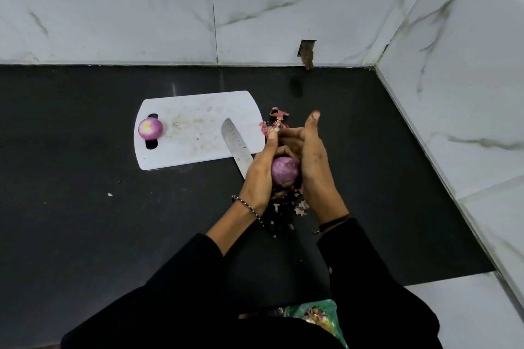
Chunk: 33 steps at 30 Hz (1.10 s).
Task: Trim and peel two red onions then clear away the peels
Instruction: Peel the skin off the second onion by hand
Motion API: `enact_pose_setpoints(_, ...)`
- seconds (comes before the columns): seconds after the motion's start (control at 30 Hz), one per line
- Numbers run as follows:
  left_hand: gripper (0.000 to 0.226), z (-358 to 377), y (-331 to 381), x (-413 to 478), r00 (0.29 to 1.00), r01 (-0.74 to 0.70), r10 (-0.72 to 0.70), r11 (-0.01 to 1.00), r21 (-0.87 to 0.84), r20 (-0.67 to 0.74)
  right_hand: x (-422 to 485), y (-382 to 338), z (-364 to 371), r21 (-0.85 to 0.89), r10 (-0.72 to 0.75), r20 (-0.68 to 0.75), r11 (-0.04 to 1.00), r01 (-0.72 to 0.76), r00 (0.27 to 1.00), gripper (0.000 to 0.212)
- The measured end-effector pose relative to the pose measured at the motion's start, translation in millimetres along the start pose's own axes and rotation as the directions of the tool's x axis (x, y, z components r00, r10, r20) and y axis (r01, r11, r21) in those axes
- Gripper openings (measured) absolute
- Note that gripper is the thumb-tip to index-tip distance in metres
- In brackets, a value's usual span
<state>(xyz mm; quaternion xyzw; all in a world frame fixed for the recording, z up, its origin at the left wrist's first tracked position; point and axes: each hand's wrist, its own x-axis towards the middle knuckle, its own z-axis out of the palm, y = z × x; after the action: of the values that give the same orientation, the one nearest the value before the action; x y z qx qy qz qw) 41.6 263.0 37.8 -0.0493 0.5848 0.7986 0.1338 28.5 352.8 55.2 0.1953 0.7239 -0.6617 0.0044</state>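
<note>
A peeled red onion (150, 128) sits at the left end of the white cutting board (195, 110). A second red onion (285, 171) is cupped between my two hands above the black counter, right of the board. My left hand (259, 176) curls round its left side. My right hand (310, 161) holds its right side, thumb raised. A knife (236, 147) lies with its blade across the board's right corner; its handle is hidden behind my left hand. Loose peels (276, 117) lie just beyond my fingers, and more peel scraps (300, 208) lie under my wrists.
The black counter (85, 207) ends at marble walls behind and to the right. A wall cutout (306, 51) is at the back. A green bag holding scraps (320, 317) shows below the counter's front edge, near my body.
</note>
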Motion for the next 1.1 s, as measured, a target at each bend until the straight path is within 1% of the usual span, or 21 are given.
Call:
enact_pose_setpoints(0.1, 0.064, -4.4, 2.5, -0.4, 1.0, -0.006, 0.005, 0.998, -0.055, -0.014, 2.4, 8.0, -2.6, 0.011, 0.002, -0.025, 1.0, -0.002, 1.0, 0.08)
enact_pose_setpoints(0.17, 0.065, -7.3, 6.0, 1.2, 1.0, 0.003, -0.004, 0.998, -0.057, -0.025, -2.9, 6.5, -3.9, 0.014, -0.035, -0.045, 0.999, 0.036, 0.998, 0.071)
enact_pose_setpoints(0.23, 0.065, -9.2, 7.7, 3.1, 1.0, -0.002, 0.002, 0.998, -0.063, 0.002, -11.1, 4.4, -7.9, -0.046, -0.176, -0.086, 0.984, 0.173, 0.981, 0.05)
enact_pose_setpoints(0.3, 0.065, -10.1, 9.8, 2.7, 1.0, -0.003, 0.003, 0.999, -0.039, 0.021, -20.3, 0.9, -16.1, -0.154, -0.356, -0.098, 0.928, 0.339, 0.929, 0.028)
enact_pose_setpoints(0.37, 0.065, -11.8, 10.2, 3.2, 1.0, -0.015, 0.015, 1.0, -0.003, 0.022, -27.3, -2.3, -26.1, -0.165, -0.442, -0.041, 0.888, 0.43, 0.896, 0.014)
enact_pose_setpoints(0.4, 0.065, -12.6, 10.2, 3.4, 0.999, -0.027, 0.027, 1.0, 0.014, 0.021, -29.9, -2.9, -31.4, -0.149, -0.461, 0.004, 0.877, 0.457, 0.887, 0.011)
enact_pose_setpoints(0.47, 0.064, -13.4, 9.9, 4.4, 0.999, -0.043, 0.041, 0.998, 0.043, 0.03, -33.9, -2.0, -41.6, -0.16, -0.49, 0.088, 0.852, 0.498, 0.867, 0.02)
enact_pose_setpoints(0.57, 0.063, -14.6, 8.4, 8.2, 0.996, -0.071, 0.064, 0.992, 0.107, 0.066, -40.4, -1.6, -53.2, -0.242, -0.5, 0.208, 0.807, 0.539, 0.841, 0.021)
enact_pose_setpoints(0.63, 0.063, -14.2, 9.8, 7.9, 0.991, -0.099, 0.085, 0.986, 0.132, 0.106, -42.9, -1.8, -58.9, -0.285, -0.526, 0.274, 0.755, 0.59, 0.805, 0.023)
enact_pose_setpoints(0.7, 0.063, -13.8, 10.3, 7.1, 0.986, -0.117, 0.095, 0.98, 0.162, 0.139, -43.5, -2.3, -61.6, -0.308, -0.547, 0.326, 0.709, 0.634, 0.771, 0.026)
enact_pose_setpoints(0.83, 0.066, -16.1, 11.1, 6.8, 0.982, -0.123, 0.079, 0.958, 0.259, 0.172, -41.9, -5.3, -69.6, -0.326, -0.561, 0.392, 0.656, 0.68, 0.729, 0.028)
enact_pose_setpoints(0.9, 0.068, -19.6, 10.1, 8.1, 0.976, -0.177, 0.115, 0.915, 0.363, 0.186, -39.3, -10.1, -75.4, -0.379, -0.567, 0.448, 0.58, 0.721, 0.692, 0.025)
enact_pose_setpoints(1.0, 0.072, -22.5, 7.6, 7.9, 0.965, -0.232, 0.137, 0.842, 0.487, 0.223, -37.4, -20.9, -80.2, -0.447, -0.53, 0.581, 0.427, 0.786, 0.618, 0.023)
enact_pose_setpoints(1.1, 0.084, -22.3, 5.0, 8.5, 0.965, -0.213, 0.084, 0.805, 0.553, 0.25, -37.3, -30.4, -79.4, -0.459, -0.451, 0.67, 0.372, 0.807, 0.589, 0.029)
